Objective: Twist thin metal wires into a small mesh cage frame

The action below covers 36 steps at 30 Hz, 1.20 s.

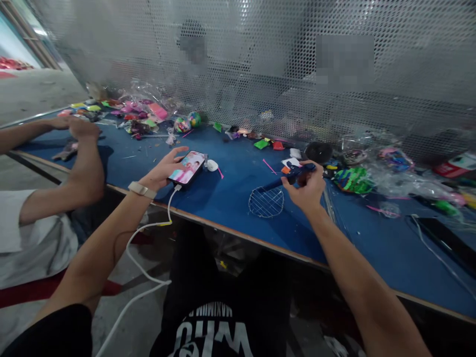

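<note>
My left hand (166, 168) is wrapped round the left side of a phone (188, 167), its lit screen facing up and a white cable (170, 203) plugged into its lower end. Just right of the phone lies a small white oval object (211, 165) beside a pink strip. My right hand (308, 186) grips the dark blue handle of a small tool whose round wire mesh head (266, 202) points left, low over the table. Small white and orange pieces lie behind this handle.
On the blue table (230, 218), colourful clay packets (137, 111) and wrappers line the back edge. A perforated metal panel (241, 64) rises behind. Another person's hands (84, 128) are at left. A black slab (448, 243) with a cable lies at right.
</note>
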{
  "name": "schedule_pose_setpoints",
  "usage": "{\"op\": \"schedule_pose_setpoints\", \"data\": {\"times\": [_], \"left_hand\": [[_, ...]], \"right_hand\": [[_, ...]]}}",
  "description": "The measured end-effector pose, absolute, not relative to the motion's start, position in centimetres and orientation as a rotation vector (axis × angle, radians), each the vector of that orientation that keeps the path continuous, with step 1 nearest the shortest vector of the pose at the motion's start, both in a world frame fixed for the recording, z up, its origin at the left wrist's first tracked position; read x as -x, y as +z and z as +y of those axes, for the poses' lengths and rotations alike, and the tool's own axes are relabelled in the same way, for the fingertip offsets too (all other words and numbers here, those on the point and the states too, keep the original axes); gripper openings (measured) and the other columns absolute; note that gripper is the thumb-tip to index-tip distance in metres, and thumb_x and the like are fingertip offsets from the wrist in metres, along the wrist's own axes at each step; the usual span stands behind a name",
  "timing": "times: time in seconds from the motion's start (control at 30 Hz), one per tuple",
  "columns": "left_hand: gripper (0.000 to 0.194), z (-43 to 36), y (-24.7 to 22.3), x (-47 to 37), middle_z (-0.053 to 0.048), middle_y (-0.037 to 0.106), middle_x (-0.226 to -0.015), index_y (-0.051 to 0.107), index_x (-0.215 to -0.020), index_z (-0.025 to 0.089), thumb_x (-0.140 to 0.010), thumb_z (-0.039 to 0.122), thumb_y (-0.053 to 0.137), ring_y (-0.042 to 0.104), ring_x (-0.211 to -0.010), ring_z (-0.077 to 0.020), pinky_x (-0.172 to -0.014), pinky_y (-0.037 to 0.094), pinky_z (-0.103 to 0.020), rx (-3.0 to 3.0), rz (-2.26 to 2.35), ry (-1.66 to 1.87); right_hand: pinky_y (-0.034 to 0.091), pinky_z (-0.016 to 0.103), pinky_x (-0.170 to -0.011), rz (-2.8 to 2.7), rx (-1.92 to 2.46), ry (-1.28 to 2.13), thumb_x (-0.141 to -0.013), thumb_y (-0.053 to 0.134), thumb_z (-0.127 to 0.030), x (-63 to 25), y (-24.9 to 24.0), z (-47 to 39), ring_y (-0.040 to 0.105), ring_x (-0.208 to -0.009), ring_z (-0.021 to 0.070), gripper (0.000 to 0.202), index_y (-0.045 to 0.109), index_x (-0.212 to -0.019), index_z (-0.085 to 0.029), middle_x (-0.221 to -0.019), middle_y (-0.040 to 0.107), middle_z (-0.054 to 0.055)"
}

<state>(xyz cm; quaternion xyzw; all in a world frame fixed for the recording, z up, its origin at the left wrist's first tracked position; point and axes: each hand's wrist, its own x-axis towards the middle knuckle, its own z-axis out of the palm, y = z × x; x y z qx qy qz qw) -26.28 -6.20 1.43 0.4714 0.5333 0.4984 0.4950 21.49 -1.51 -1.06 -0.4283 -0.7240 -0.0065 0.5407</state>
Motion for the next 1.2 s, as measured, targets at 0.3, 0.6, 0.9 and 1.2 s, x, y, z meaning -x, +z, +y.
{"op": "schedule_pose_setpoints", "data": {"times": [0.3,0.6,0.9,1.2], "left_hand": [[0.079,-4.7,1.1,26.5,-0.007,0.080,-0.116,0.066,-0.145,0.023,-0.069,0.011,0.083,0.073,-0.065,-0.0146,-0.055,0.057,-0.024,-1.065,1.289,1.252],[0.081,-3.7,0.4,27.0,-0.010,0.079,-0.120,0.067,-0.144,0.022,-0.067,0.014,0.088,0.073,-0.067,-0.0156,-0.058,0.058,-0.025,-1.105,1.305,1.246],[0.076,-1.8,0.2,27.2,-0.008,0.080,-0.104,0.067,-0.145,0.020,-0.070,0.018,0.080,0.065,-0.060,-0.0152,-0.054,0.049,-0.024,-1.164,1.444,1.238],[0.075,-1.5,-0.1,27.7,-0.004,0.077,-0.089,0.067,-0.144,0.020,-0.070,0.018,0.079,0.064,-0.059,-0.0159,-0.055,0.047,-0.024,-1.195,1.461,1.219]], "right_hand": [[0.046,0.034,-0.053,-1.703,0.999,-0.032,-0.079,0.086,-0.063,-21.3,-1.0,-1.6,0.048,-0.053,0.0153,0.066,0.057,-0.125,-0.025,-0.070,0.049,-0.009],[0.045,0.033,-0.052,-1.692,1.032,-0.002,-0.078,0.085,-0.065,-21.1,-0.7,-1.7,0.046,-0.051,0.0156,0.064,0.057,-0.122,-0.027,-0.067,0.050,-0.009],[0.044,0.033,-0.053,-1.705,1.041,-0.005,-0.077,0.087,-0.055,-21.3,-0.6,-1.9,0.048,-0.051,0.0166,0.062,0.058,-0.124,-0.027,-0.065,0.047,-0.011],[0.044,0.033,-0.053,-1.693,1.042,-0.013,-0.076,0.087,-0.054,-21.2,-0.8,-1.8,0.048,-0.052,0.0162,0.061,0.057,-0.121,-0.027,-0.067,0.048,-0.010]]}}
